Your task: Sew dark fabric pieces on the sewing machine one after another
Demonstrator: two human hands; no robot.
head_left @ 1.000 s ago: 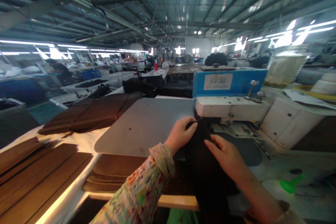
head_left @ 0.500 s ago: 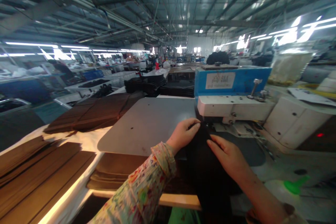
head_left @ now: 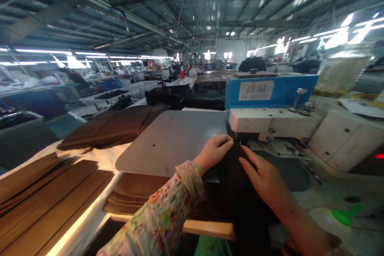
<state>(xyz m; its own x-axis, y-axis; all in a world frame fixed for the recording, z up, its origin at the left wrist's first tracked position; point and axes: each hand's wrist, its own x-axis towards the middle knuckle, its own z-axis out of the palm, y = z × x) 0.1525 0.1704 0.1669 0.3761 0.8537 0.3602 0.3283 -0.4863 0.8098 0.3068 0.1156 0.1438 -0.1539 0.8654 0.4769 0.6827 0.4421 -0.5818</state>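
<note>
A long dark piece of black fabric (head_left: 237, 184) runs from the white head of a sewing machine (head_left: 270, 122) down over the table's front edge. My left hand (head_left: 214, 152), in a floral sleeve, is closed with thumb and forefinger pinching the fabric's left edge close to the machine head. On the fabric's right edge is my right hand (head_left: 264, 176), thumb and forefinger closed on the cloth, its other fingers partly hidden. The fabric's far end passes beside the machine head. A grey metal plate (head_left: 174, 140) lies left of my left hand.
Stacks of brown fabric pieces (head_left: 60, 204) lie at left, with another brown stack (head_left: 111, 126) behind. Black stacked pieces (head_left: 169, 95) are at the back. A blue machine cover (head_left: 294, 88) stands behind the head. A green-nozzled bottle (head_left: 345, 216) is at right.
My right hand has shifted slightly forward along the fabric edge, its forefinger nearer the machine head. My left hand keeps its pinch. The whole view has turned a little left.
</note>
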